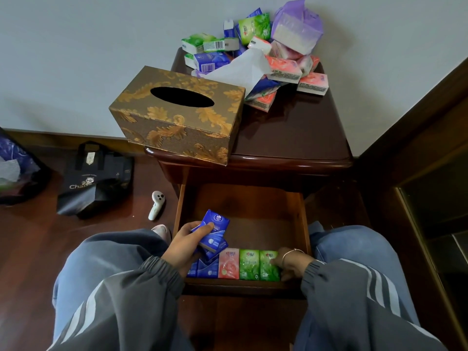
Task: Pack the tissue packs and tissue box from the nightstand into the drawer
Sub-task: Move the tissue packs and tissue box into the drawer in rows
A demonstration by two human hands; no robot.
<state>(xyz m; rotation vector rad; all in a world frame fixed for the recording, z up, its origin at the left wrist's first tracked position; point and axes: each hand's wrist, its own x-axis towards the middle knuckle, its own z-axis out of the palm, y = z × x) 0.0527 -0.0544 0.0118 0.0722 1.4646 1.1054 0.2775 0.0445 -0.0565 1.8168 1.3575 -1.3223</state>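
The nightstand's drawer point(243, 206) stands pulled out below me. Along its near wall stand blue packs point(206, 268), a pink pack point(228, 263) and two green packs point(249, 264). My left hand point(186, 245) grips blue tissue packs point(212, 230) over the drawer's left side. My right hand point(291, 262) rests against the rightmost green pack point(268, 266). A gold-patterned tissue box point(177, 115) sits on the nightstand's front left corner, overhanging the edge. A pile of tissue packs point(255, 54) in green, blue and pink lies at the back of the top.
The dark nightstand top point(291, 133) is bare at front right. A purple-wrapped tissue bundle point(297, 29) tops the pile. On the floor to the left lie a dark tote bag point(95, 178) and a white controller point(157, 205). A dark wooden cabinet point(417, 173) stands at right.
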